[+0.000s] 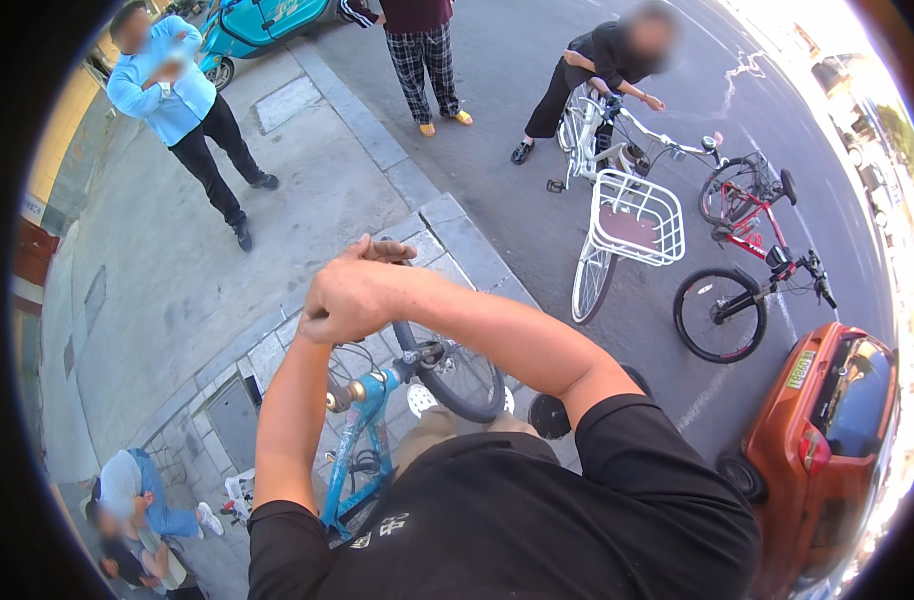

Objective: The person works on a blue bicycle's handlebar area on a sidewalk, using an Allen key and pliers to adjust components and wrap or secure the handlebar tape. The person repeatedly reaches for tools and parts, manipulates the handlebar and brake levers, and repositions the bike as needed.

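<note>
Both hands (349, 298) clenched together, grip on blue bicycle's (362, 440) tyre (457, 375).

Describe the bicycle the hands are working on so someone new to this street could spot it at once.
From the stone kerb between pavement and road, look straight down below the person's clasped hands. The blue bicycle stands there, its dark tyre under the forearms. Unlike the white basket bicycle and the red bicycle on the road, its frame is light blue.

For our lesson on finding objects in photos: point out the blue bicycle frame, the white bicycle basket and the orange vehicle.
blue bicycle frame (360, 430), head view, on the slanted blue tube.
white bicycle basket (665, 222), head view, on its right wire wall.
orange vehicle (792, 430), head view, on its orange rear body.
</note>
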A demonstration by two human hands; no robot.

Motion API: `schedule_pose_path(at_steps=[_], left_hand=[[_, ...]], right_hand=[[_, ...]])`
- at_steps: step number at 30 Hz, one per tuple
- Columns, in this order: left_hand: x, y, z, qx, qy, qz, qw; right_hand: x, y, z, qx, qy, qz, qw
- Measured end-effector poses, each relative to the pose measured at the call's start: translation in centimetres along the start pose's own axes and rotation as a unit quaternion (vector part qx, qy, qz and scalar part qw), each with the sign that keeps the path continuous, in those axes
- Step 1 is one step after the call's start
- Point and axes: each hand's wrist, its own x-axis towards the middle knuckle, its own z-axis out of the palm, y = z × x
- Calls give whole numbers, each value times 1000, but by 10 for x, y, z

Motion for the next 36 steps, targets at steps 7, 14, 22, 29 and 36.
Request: schedule_pose_path(at_steps=[7,14,22,29,36], left_hand=[[12,30,18,165,-170,-134,962],[-17,8,34,383,-104,-19,918],[-14,-1,33,553,-73,151,816],[-15,-10,58,592,-61,172,785],[-14,-24,67,592,-31,175,786]], right_hand=[[31,38,138,-155,-304,9,940],[21,75,238,-264,-178,121,940],[-46,82,178,-335,-299,51,892],[-104,141,184,12,234,240,942],[-207,120,117,689,348,223,595]])
